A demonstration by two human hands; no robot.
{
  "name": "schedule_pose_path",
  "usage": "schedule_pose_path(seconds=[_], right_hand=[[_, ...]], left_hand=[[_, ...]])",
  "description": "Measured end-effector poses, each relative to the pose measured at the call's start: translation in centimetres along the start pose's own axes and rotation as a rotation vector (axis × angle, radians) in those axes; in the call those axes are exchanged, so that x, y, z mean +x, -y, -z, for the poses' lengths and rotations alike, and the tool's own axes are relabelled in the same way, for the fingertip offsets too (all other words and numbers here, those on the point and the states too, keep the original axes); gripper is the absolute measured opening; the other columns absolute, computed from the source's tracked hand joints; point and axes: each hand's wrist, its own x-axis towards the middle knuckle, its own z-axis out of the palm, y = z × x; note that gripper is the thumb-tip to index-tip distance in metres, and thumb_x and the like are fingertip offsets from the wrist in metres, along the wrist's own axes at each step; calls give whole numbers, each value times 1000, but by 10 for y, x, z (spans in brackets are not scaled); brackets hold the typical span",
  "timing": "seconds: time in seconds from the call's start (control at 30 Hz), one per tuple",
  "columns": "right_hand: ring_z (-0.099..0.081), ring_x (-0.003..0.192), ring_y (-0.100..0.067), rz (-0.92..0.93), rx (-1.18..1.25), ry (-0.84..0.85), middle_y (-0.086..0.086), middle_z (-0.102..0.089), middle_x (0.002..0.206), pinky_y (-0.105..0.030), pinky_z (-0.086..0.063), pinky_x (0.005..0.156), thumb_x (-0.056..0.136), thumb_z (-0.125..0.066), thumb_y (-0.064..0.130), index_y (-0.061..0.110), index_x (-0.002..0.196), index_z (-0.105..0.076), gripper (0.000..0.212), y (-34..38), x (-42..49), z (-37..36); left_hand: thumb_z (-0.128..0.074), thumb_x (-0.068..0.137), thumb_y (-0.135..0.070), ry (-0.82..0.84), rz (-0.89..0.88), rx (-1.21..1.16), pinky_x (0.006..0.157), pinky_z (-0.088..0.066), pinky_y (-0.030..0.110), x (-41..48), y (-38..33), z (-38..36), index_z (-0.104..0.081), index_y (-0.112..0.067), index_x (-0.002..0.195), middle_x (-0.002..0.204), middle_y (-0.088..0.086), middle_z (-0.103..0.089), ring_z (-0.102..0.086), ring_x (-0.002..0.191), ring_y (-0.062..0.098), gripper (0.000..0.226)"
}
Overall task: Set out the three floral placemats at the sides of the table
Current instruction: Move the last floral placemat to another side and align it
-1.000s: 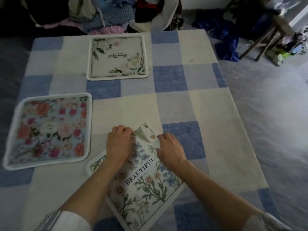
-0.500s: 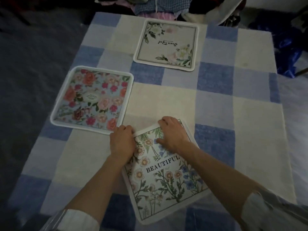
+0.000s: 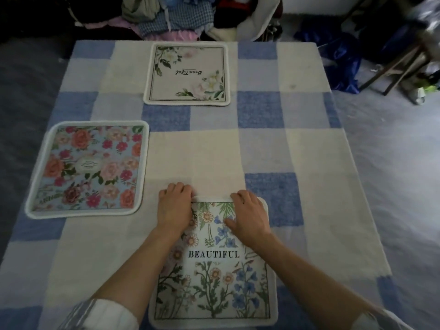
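Three floral placemats lie on the blue-and-cream checked tablecloth. The wildflower placemat with the word BEAUTIFUL lies square at the near edge, right in front of me. My left hand grips its far left corner with curled fingers. My right hand holds its far edge near the right corner, thumb on top. The pink and red rose placemat lies at the left side. The pale beige placemat with white flowers lies at the far side, its lettering upside down to me.
A heap of clothes is piled just beyond the table's far edge. Blue fabric and a wooden stool stand on the grey floor at the back right.
Both hands have turned the BEAUTIFUL placemat from a tilted position to square with the near table edge. The other two placemats have not moved; the camera view has shifted.
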Motion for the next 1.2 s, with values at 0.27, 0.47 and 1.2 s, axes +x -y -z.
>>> schedule_pose_path(seconds=[0.27,0.47,1.2], right_hand=[[-29,136,-28,-52,72,22,-8,-35,147,-42,-32,111,87,-62,45,15,141,-36,67,-3,-17,9],[-35,130,-26,-49,62,-10,-5,-39,142,-41,-38,108,85,-63,46,17,137,-39,64,0,-58,5],[-43,120,-23,100,25,42,-1,-50,130,-39,-41,102,76,-74,34,21,123,-56,52,2,-242,-45]], left_hand=[[-56,90,-16,-61,16,-71,87,-40,42,-11,9,4,-56,-18,116,114,7,-58,-50,104,28,26],[-60,89,-27,-49,14,-82,92,-40,45,-53,18,8,-54,-15,122,124,10,-54,-47,113,31,36],[-85,62,-30,21,-62,-32,87,-46,35,-271,34,-16,-65,-19,106,116,3,-62,-51,106,25,49]])
